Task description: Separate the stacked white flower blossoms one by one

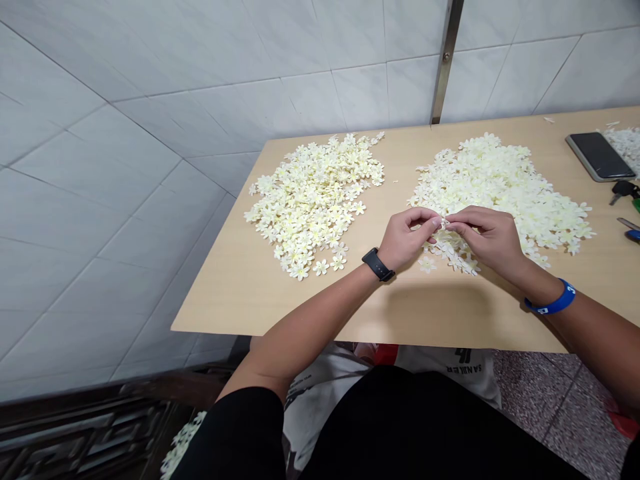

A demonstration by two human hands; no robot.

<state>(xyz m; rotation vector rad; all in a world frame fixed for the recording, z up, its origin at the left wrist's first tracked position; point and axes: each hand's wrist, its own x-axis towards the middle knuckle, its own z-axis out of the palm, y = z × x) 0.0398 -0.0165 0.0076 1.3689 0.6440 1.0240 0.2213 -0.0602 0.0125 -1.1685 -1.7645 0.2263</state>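
Observation:
My left hand [411,235] and my right hand [484,235] meet fingertip to fingertip over the near left edge of the right flower pile [495,177]. Pinched between them is a small white artificial flower [444,223], mostly covered by the fingers. Both hands are closed in a pinch. Farther left on the table lies a second pile of cream-white artificial flowers [315,200] with yellowish centres. A dark watch [379,265] is on my left wrist, and a blue wristband [553,300] is on my right.
A phone [600,155] lies at the far right of the wooden table [225,300], beside small white pieces [625,147], a black key [623,191] and a blue-handled tool [634,235]. The tiled wall [300,47] borders the back. More flowers [183,443] show below, by dark carved furniture [85,433].

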